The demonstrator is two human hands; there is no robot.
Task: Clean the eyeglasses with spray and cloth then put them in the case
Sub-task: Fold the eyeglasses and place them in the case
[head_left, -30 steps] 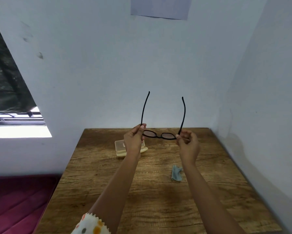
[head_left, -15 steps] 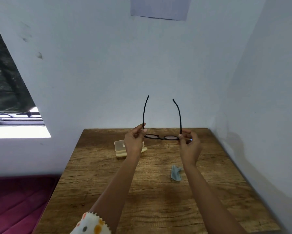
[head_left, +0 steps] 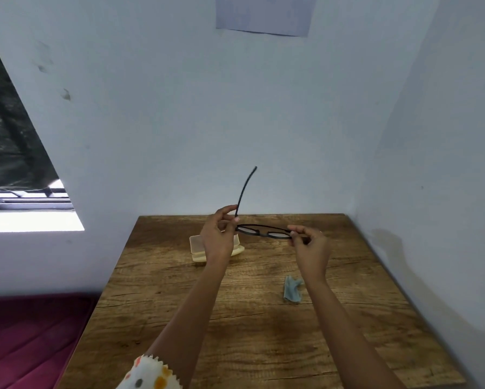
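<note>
Black-framed eyeglasses (head_left: pixel 263 231) hang in the air above the far half of the wooden table (head_left: pixel 263 327). My left hand (head_left: pixel 217 237) pinches the frame's left end, where one temple arm sticks up. My right hand (head_left: pixel 310 245) pinches the right end; the right temple arm lies folded against the frame. An open pale yellow case (head_left: pixel 197 248) sits on the table behind my left hand, partly hidden by it. A crumpled light blue cloth (head_left: pixel 292 289) lies on the table below my right wrist. No spray bottle is in view.
The table stands in a corner, with white walls behind and to the right. A window (head_left: pixel 25 203) opens in the wall at left. Dark red floor (head_left: pixel 30 341) lies left of the table. A paper sheet (head_left: pixel 263 15) hangs high on the back wall.
The right temple arm has folded down against the frame; only the left one still stands up. The glasses and both hands have dropped slightly.
</note>
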